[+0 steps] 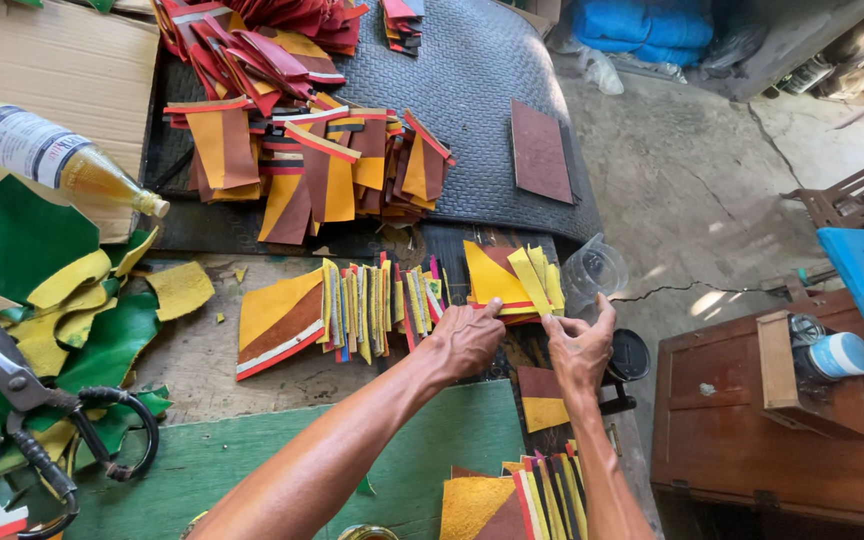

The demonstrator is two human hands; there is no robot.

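Leather pieces (508, 280): yellow-and-brown stack, sitting on the bench edge between both hands — being squared up, edges flush, by the look of it.
Left hand (464, 340): pressing down on the stack's near edge, fingers curled, pinning it flat.
Right hand (579, 348): pinching the stack's right corner with thumb and fingertips, probably stopping slip.
Finished row (352, 310): standing on edge just left of the stack, fanning like cards.
Clear cup (592, 268): crowding the stack's right side — touching or not, cannot tell.
Scissors (27, 400): lying well apart on green scraps (102, 345).
Bottle (52, 155): lying on cardboard, far left.
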